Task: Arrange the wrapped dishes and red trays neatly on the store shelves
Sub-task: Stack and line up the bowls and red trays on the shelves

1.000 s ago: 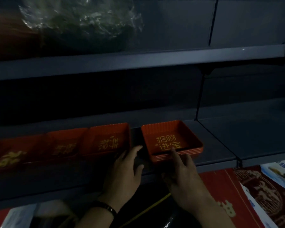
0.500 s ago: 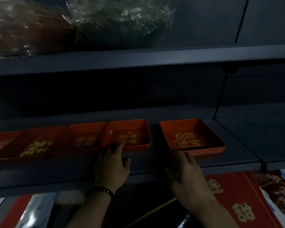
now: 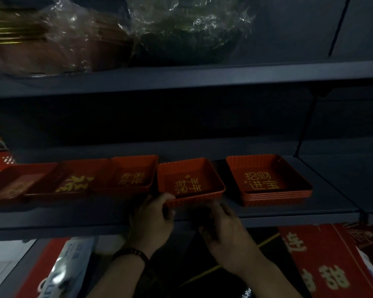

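Head: left hand (image 3: 151, 220) grips red tray (image 3: 190, 176); tray stack (image 3: 265, 168) just beside.

Dim retail shop aisle. Tiered grey metal display shelves (image 3: 202, 79); identical red trays (image 3: 129, 177) with gold characters lined in a row, a stack (image 3: 267, 196) of the same beside them. Plastic-wrapped dishes (image 3: 181, 29) above, red printed packs (image 3: 323, 261) on the tier below.

The tray (image 3: 191, 186) at the fingertips (image 3: 159, 198) was red, ribbed on its sides, with yellow characters. Right of the fingers, the stack of trays (image 3: 267, 183) was the same red and yellow. The shelf (image 3: 73, 218) under the fingers was dark grey. The wristband (image 3: 130, 253) behind the left hand (image 3: 151, 218) was black.
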Motion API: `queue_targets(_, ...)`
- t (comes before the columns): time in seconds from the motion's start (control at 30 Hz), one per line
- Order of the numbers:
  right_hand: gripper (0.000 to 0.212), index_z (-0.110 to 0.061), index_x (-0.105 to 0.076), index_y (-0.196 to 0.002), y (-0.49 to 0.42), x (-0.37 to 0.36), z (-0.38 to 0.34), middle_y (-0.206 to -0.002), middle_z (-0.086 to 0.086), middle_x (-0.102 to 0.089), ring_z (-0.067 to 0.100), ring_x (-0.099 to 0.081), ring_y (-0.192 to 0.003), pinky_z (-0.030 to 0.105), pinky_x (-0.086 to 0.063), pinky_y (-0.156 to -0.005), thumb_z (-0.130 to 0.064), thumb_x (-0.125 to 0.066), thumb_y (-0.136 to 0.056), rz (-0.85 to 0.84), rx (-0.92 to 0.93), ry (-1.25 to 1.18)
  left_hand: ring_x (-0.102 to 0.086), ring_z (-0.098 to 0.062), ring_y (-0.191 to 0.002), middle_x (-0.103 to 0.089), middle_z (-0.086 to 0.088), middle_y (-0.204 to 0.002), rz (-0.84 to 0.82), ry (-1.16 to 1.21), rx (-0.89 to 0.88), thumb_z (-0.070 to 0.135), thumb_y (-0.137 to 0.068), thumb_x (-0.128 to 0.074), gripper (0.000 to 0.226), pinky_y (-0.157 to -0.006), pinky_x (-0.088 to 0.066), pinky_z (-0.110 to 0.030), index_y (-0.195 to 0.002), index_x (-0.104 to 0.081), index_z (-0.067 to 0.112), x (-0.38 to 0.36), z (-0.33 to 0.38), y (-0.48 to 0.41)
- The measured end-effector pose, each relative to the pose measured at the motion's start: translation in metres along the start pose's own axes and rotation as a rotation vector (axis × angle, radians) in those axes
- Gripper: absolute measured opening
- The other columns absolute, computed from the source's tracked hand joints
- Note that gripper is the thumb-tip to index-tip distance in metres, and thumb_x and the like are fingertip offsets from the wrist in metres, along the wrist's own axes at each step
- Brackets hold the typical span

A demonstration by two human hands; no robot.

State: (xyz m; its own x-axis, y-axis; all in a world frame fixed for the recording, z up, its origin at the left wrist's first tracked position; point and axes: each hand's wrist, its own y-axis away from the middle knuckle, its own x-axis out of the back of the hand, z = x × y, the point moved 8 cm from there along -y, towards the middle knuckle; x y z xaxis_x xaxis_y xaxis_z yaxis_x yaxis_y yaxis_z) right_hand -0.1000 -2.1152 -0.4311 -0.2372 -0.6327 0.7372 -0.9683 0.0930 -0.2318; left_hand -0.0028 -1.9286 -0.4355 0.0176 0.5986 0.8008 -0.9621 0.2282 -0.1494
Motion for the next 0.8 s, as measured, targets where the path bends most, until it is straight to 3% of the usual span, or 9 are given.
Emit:
queue_targets(0.1,0.074,-0.041,-0.028,-0.159,0.001,-0.011,-0.006,-0.143,-0.006,-0.049,0.015,-0.052,-0.131,0.031,-0.049,-0.105,-0.026,-0.065,-0.097,-0.035,0.017,0.004,-0.061,-0.013,-0.112,-0.055,0.023,-0.108,-0.017,0.041,-0.063,0.027,-0.097,-0.068,0.029,-0.1,-0.055,-0.047,-0.112,-0.057,0.049,0.006,0.011,0.017)
queue_targets(0.2,0.081,-0.039,-0.017,-0.165,0.006,-0.025,-0.012,-0.15,-0.001,-0.045,0.021,-0.05,-0.134,0.034,-0.049,-0.107,-0.032,-0.062,-0.098,-0.084,0.021,0.043,-0.063,-0.01,-0.111,-0.058,0.024,-0.102,-0.095,0.054,-0.097,0.009,-0.098,-0.061,0.035,-0.1,-0.055,-0.038,-0.118,-0.064,0.037,0.005,0.017,0.034)
queue_targets(0.33,0.069,-0.035,-0.034,-0.157,0.012,-0.033,-0.021,-0.144,0.001,-0.047,0.021,-0.056,-0.125,0.028,-0.049,-0.101,-0.028,-0.066,-0.097,-0.099,0.035,0.038,-0.065,0.003,-0.098,-0.071,0.018,-0.1,-0.142,0.162,-0.095,0.005,-0.097,-0.062,0.038,-0.096,-0.057,-0.031,-0.116,-0.057,0.038,0.011,0.017,0.052)
queue_targets(0.43,0.057,-0.037,-0.046,-0.145,0.017,-0.03,-0.025,-0.135,-0.004,-0.05,0.018,-0.059,-0.119,0.029,-0.052,-0.098,-0.041,-0.071,-0.094,-0.049,0.028,-0.015,-0.066,0.001,-0.096,-0.069,0.019,-0.104,-0.078,0.205,-0.08,0.011,-0.097,-0.067,0.043,-0.092,-0.059,-0.034,-0.121,-0.051,0.042,0.03,0.002,0.055)
queue_targets(0.63,0.048,-0.036,-0.059,-0.107,0.032,-0.013,-0.027,-0.101,-0.011,-0.062,0.01,-0.062,-0.096,0.019,-0.048,-0.078,-0.073,-0.07,-0.079,0.044,-0.003,-0.03,-0.054,-0.017,-0.121,-0.044,0.013,-0.136,-0.029,0.053,-0.085,0.027,-0.096,-0.073,0.067,-0.101,-0.055,-0.046,-0.14,-0.04,0.064,0.054,-0.036,0.052)
queue_targets(0.73,0.04,-0.036,-0.058,-0.105,0.042,-0.004,-0.033,-0.097,-0.014,-0.057,0.004,-0.058,-0.087,0.005,-0.039,-0.069,-0.067,-0.071,-0.083,0.061,0.045,0.031,-0.057,-0.011,-0.12,-0.052,0.014,-0.14,-0.105,0.157,-0.086,0.03,-0.096,-0.076,0.059,-0.104,-0.054,-0.041,-0.138,-0.048,0.061,0.053,-0.044,0.052)
queue_targets(0.8,0.038,-0.035,-0.06,-0.109,0.048,0.003,-0.035,-0.095,-0.014,-0.056,0.001,-0.056,-0.081,0.002,-0.038,-0.067,-0.064,-0.07,-0.087,0.09,0.096,0.063,-0.062,0.0,-0.109,-0.065,0.013,-0.13,-0.124,0.189,-0.088,0.03,-0.094,-0.079,0.044,-0.095,-0.055,-0.03,-0.128,-0.06,0.051,0.055,-0.044,0.052)
